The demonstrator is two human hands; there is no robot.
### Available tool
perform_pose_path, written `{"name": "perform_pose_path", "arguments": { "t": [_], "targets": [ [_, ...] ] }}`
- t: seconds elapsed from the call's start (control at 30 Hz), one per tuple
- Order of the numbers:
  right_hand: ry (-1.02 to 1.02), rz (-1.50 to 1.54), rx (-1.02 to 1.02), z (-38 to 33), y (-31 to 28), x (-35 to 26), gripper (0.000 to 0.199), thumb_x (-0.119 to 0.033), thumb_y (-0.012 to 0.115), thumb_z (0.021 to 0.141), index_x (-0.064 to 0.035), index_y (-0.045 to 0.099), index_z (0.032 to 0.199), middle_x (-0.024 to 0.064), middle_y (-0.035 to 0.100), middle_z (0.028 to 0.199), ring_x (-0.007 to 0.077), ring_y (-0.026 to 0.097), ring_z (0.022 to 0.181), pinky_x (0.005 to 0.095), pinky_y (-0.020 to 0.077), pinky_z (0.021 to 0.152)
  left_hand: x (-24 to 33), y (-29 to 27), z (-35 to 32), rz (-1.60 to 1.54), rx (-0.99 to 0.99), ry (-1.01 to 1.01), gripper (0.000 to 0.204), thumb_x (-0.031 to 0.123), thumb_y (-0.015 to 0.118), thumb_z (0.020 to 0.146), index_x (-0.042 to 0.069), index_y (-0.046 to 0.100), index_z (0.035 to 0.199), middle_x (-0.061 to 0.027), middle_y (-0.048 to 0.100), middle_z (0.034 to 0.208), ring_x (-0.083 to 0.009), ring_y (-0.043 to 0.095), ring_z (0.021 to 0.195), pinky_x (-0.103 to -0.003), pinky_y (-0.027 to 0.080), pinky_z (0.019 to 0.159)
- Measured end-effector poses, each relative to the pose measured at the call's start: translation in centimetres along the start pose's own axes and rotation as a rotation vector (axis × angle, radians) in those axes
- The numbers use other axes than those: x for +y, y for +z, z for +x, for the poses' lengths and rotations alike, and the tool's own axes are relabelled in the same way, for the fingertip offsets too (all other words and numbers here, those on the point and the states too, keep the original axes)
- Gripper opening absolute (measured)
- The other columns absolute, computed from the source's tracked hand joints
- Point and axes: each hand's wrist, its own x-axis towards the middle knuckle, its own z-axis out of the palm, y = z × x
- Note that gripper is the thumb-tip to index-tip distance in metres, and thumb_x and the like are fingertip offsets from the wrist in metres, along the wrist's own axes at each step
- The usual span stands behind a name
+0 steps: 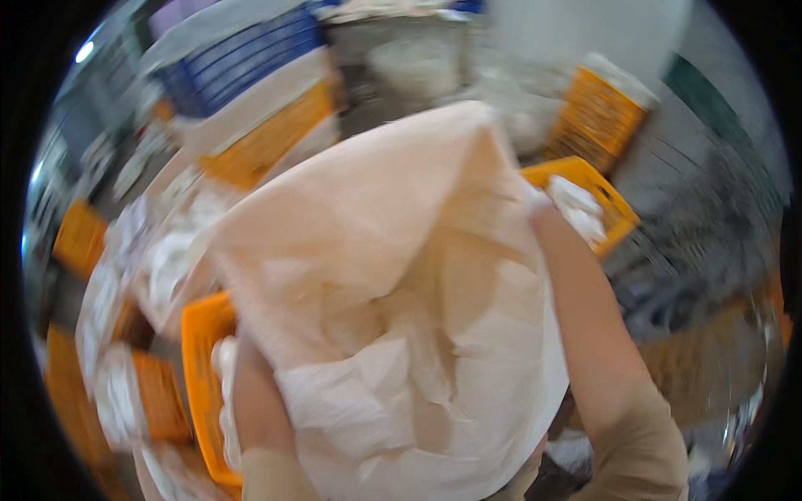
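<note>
A large pale cream sheet or bag (368, 217), thin and creased, hangs spread out between my arms and fills the middle of the view. At its right edge my right hand (537, 206) grips it; the fingers are behind the material. My left hand (251, 346) is at the lower left edge, mostly covered by the same material, and holds that side up. Folds run into a shadowed hollow at the centre. Whether it is a closed bag or a single sheet, I cannot tell.
A yellow crate (197, 367) with white items stands by my left forearm, and another yellow crate (616, 213) holds white bundles at right. A blue crate (242, 63) is stacked at back left. Farther back stands one more yellow crate (597, 117). Dark clutter (685, 242) lies on the right.
</note>
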Motion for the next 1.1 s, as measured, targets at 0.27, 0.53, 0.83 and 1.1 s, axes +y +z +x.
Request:
{"name": "perform_pose_path", "arguments": {
  "t": [0.27,0.53,0.83,1.1],
  "targets": [
    [0.061,-0.26,0.594,-22.4,1.2,4.1,0.052,-0.032,0.05,0.113,0.0022,0.054,0.153,0.0142,0.061,0.15,0.0239,0.058,0.135,0.034,0.0469,0.113,10.4,-0.6,-25.4,-0.568,0.275,-0.216,0.041,0.014,0.063,0.103,0.004,0.061,0.142,-0.0217,0.062,0.146,-0.0335,0.056,0.137,-0.043,0.044,0.116],
    [0.488,-1.218,0.274,-43.4,8.8,9.7,0.067,-0.049,0.061,0.101,0.0097,0.067,0.132,0.0351,0.068,0.131,0.0491,0.064,0.127,0.0513,0.0492,0.11,16.2,-14.9,-47.6,-0.193,-0.413,0.641,0.062,0.038,0.08,0.089,0.004,0.062,0.138,-0.0262,0.063,0.139,-0.0411,0.058,0.133,-0.056,0.039,0.118],
    [0.397,0.407,1.084,-40.8,-0.6,11.9,0.057,-0.049,0.051,0.106,-0.0044,0.064,0.138,0.0166,0.065,0.137,0.033,0.059,0.128,0.0455,0.0456,0.112,16.3,-8.5,-53.2,0.162,-0.924,0.996,0.049,0.038,0.08,0.087,0.008,0.066,0.122,-0.0132,0.066,0.099,-0.0346,0.064,0.101,-0.05,0.048,0.085],
    [0.199,-1.237,0.172,-43.6,12.7,9.5,0.034,-0.03,0.065,0.102,-0.0038,0.07,0.123,0.0143,0.071,0.121,0.0297,0.068,0.113,0.0435,0.0544,0.097,11.0,-3.9,-57.0,0.295,-0.94,0.537,0.07,0.058,0.069,0.094,-0.006,0.067,0.123,-0.029,0.066,0.124,-0.046,0.061,0.121,-0.057,0.048,0.104]
  ]
}}
